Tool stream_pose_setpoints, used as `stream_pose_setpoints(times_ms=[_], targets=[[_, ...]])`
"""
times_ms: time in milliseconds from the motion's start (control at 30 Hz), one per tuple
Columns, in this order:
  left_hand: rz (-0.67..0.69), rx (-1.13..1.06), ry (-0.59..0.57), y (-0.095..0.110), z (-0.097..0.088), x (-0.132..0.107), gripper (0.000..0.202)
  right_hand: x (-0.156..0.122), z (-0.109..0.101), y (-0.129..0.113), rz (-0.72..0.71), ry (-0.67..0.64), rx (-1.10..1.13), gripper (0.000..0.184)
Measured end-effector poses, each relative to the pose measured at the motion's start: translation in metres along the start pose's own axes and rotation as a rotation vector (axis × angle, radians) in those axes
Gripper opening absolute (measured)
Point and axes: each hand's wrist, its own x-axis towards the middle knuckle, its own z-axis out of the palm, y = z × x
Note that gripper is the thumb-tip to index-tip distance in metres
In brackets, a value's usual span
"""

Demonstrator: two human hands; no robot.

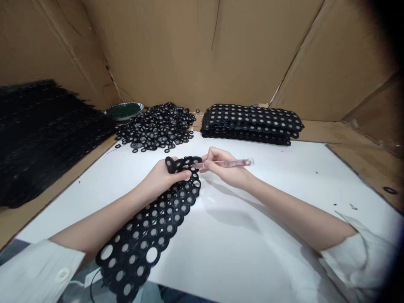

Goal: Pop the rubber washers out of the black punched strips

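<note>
A long black sheet of joined round rings with grey centres slants from the table's near edge up to my hands. My left hand is closed on its far end, thumb on top, and the end curls up there. A few of its rings show white through the middle. In my right hand is a slim pen-like tool with a clear and reddish handle, pinched between the fingers. Its tip meets the rings beside my left thumb; the exact contact is too small to make out.
Behind my hands lies a heap of loose black rings, next to a bowl of dark green bits. Folded ring sheets are stacked at the back right. A large black pile stands at left. Cardboard walls surround the white tabletop.
</note>
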Motion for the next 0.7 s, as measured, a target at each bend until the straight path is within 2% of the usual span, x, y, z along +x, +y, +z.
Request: stream_pose_setpoints(times_ms=[100,167,367,533,700], targets=[[-0.022,0.009,0.087,-0.004,-0.003,0.004,0.028,0.004,-0.008,0.004,0.101,-0.072,0.260,0.018],[0.003,-0.020,0.111,-0.008,-0.005,0.006,0.029,0.005,-0.009,0.007,0.130,-0.088,0.357,0.018],[-0.044,0.014,0.056,-0.015,-0.008,0.008,0.030,0.004,-0.005,0.006,0.131,-0.116,0.452,0.021],[-0.082,0.091,0.080,-0.014,-0.009,0.008,0.027,0.002,-0.004,0.001,0.072,-0.147,0.353,0.019],[-0.066,0.105,0.066,-0.012,-0.006,0.003,0.021,-0.004,0.003,-0.001,-0.091,-0.140,0.048,0.014]])
